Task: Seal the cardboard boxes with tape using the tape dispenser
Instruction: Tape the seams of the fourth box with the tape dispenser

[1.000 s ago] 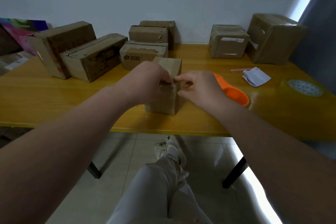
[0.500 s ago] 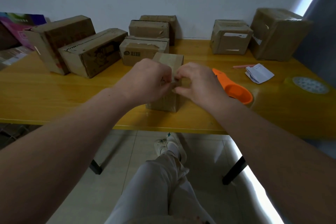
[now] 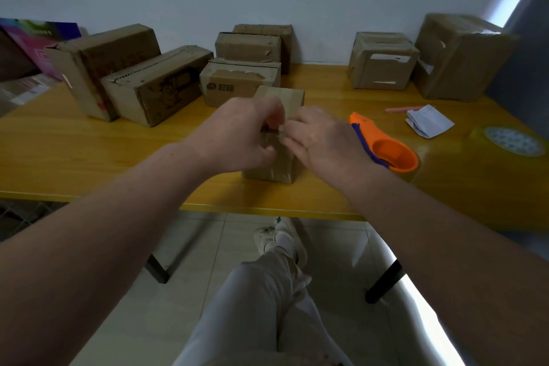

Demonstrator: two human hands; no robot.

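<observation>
A small upright cardboard box [image 3: 282, 98] stands near the front edge of the yellow table [image 3: 89, 151], with tape across its top. My left hand [image 3: 237, 133] covers the box's near upper edge, fingers curled and pinching there. My right hand [image 3: 320, 139] meets it from the right, fingertips pinching at the same spot; what they pinch looks like clear tape, blurred. The orange tape dispenser [image 3: 386, 145] lies on the table just right of my right hand, held by neither hand.
Several cardboard boxes line the back: two long ones [image 3: 154, 83] at the left, a stack [image 3: 246, 68] in the middle, two [image 3: 383, 62] at the right. Folded paper [image 3: 430, 120], a pink stick [image 3: 401, 110] and a tape roll [image 3: 514, 141] lie at the right.
Both hands have come together at the box's near top edge and slid slightly down its front. The box and dispenser stay in place.
</observation>
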